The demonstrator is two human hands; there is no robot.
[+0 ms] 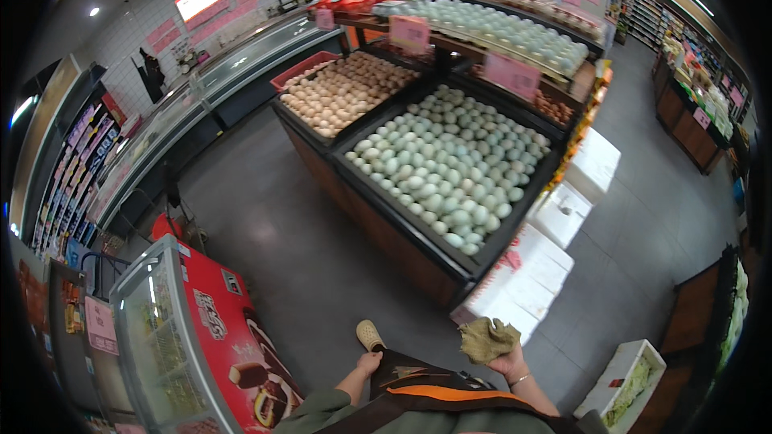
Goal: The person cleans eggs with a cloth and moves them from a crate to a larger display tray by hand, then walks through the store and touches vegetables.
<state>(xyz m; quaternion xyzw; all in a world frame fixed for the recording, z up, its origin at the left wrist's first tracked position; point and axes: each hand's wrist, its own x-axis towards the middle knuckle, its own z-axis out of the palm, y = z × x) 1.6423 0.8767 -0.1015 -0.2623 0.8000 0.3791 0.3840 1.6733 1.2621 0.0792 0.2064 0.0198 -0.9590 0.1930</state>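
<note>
My right hand (pixel 511 363) grips a crumpled olive-brown cloth (pixel 489 341), held up in front of the white foam boxes. Beside the dark apron (pixel 410 371) with its orange band, my left hand (pixel 370 362) is low with its fingers curled in. What it holds, if anything, is hidden. Ahead stands an egg display with a black-edged bin of pale green eggs (pixel 450 162). Brown eggs (pixel 347 90) fill the bin to its left. Neither hand touches the eggs.
A red ice-cream freezer (pixel 221 337) stands close on the left. White foam boxes (pixel 519 277) line the display's right side. A white crate (pixel 623 386) with greens sits at lower right. A long glass-topped counter (pixel 249 60) runs behind at left. My beige clog (pixel 368 334) is on the grey floor.
</note>
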